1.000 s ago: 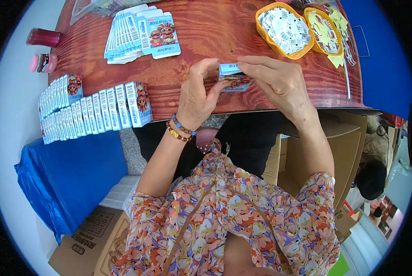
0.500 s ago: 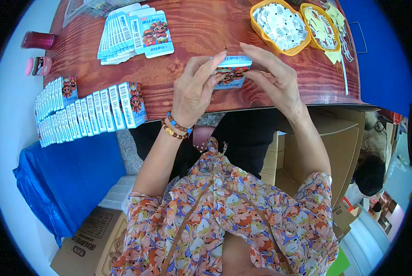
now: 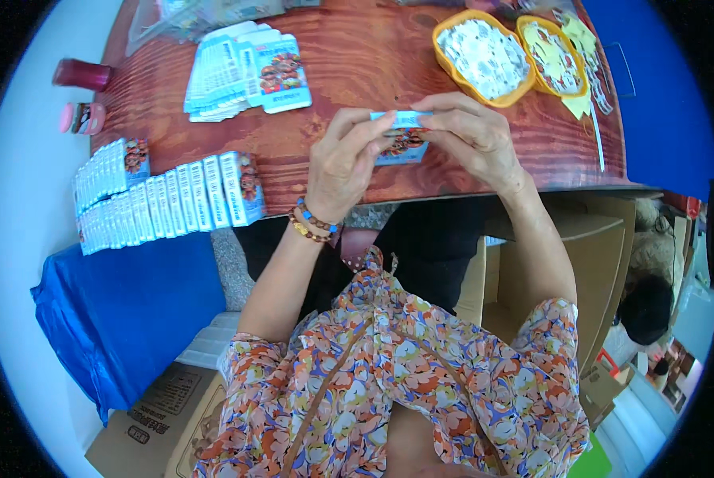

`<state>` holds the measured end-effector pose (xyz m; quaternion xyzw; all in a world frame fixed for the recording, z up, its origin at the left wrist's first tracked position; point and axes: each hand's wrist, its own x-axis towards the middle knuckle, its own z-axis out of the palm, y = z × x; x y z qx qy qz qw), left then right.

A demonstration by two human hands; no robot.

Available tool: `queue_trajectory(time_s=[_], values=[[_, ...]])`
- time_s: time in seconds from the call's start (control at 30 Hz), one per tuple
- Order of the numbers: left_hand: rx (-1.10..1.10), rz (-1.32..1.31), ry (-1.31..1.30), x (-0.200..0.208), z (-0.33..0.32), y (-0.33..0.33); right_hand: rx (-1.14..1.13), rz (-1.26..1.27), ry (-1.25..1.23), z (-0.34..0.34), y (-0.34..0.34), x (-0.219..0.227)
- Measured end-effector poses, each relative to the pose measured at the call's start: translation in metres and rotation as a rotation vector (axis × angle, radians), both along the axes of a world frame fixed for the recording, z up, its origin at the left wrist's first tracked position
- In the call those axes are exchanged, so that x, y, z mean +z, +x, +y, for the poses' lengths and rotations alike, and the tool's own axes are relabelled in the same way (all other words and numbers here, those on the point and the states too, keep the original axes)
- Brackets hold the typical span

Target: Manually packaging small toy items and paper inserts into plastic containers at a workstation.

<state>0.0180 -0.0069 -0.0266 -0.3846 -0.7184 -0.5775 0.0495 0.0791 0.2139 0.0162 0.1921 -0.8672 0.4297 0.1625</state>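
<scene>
A small light-blue carton [image 3: 399, 153] with cartoon figures on its front is held over the table's near edge. My left hand [image 3: 343, 163] grips its left side, thumb and fingers close to the top flap. From the right, my right hand [image 3: 475, 142] pinches the flap's right end, with the index finger and thumb bent at the edge. The pale flap shows between both sets of fingertips. My hands cover the carton's sides. Left of my hands, a fanned stack of flat blue cartons [image 3: 281, 76] lies on the table.
Two rows of folded cartons [image 3: 170, 197] stand at the table's left. Yellow baskets [image 3: 496, 101] at the far right hold white packets and yellowish pieces. A dark red jar [image 3: 82, 75] and a pink jar [image 3: 86, 118] are far left. An open cardboard box [image 3: 560, 267] sits below right.
My right fingers, raised and spread before, have curled down onto the flap's end. The view has shifted slightly, so the table things appear a little lower and, on the left, farther right.
</scene>
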Motion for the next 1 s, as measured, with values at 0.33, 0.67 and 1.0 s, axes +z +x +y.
queue_trajectory(time_s=[0.33,0.67,1.0], values=[[0.113,-0.005,-0.127,0.016,-0.002,0.012,-0.057,-0.191,-0.14,-0.017,-0.005,-0.01],[0.256,0.157,-0.507,0.066,-0.058,0.012,0.183,-0.42,-0.201,-0.061,-0.03,-0.012],[0.767,0.402,-0.741,0.096,-0.224,-0.14,0.053,-0.326,-0.184,-0.076,-0.028,-0.005]])
